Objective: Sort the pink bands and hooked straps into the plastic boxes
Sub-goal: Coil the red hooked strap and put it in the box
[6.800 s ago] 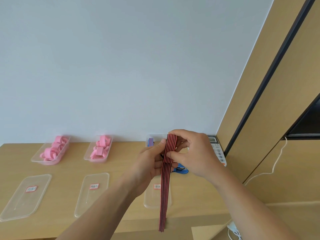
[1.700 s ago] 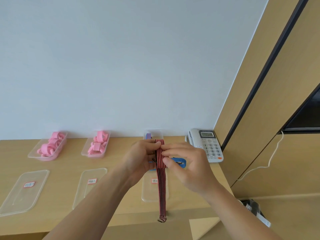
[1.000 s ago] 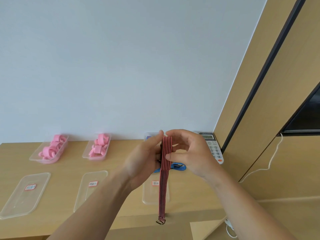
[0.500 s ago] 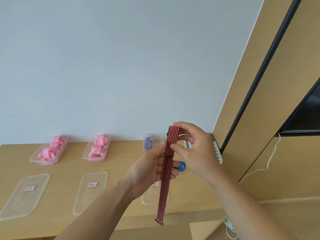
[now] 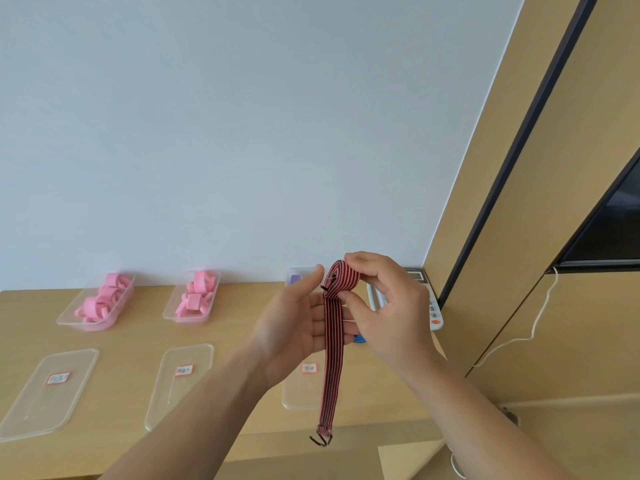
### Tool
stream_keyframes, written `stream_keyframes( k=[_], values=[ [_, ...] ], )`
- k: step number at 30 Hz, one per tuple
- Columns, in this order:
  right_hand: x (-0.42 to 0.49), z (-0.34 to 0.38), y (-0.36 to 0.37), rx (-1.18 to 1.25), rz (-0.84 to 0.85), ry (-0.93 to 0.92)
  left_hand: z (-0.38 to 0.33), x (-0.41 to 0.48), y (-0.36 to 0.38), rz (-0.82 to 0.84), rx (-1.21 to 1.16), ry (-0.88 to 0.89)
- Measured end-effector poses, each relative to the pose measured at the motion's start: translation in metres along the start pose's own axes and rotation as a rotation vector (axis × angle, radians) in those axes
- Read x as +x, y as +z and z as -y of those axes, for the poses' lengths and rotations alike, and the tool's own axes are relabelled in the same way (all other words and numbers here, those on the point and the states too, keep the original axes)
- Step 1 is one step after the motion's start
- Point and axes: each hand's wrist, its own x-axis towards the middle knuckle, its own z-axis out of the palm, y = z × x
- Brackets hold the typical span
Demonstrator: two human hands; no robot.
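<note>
While the strap [image 5: 333,355] hangs above the desk [image 5: 145,327], its rolled top is pinched between thumb and fingers of the right hand [image 5: 391,317]. It is backed by the left hand [image 5: 294,323], whose fingers are held flat behind it (thumb raised beside the roll). Bands [image 5: 102,301] are kept in two boxes [image 5: 65,322] at back left, and a hook [image 5: 322,439] is carried at the strap's lower end.

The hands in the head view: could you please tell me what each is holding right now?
Left hand: open, straight fingers behind the striped strap.
Right hand: pinching the strap's rolled top end.
</note>
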Motion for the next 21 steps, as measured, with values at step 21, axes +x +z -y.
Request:
stream_keyframes(
  k=[21],
  values=[
    [-0.019,0.001,0.009,-0.014,0.19,-0.146,-0.015,0.005,-0.021,-0.048,-0.065,0.12]
  ],
)
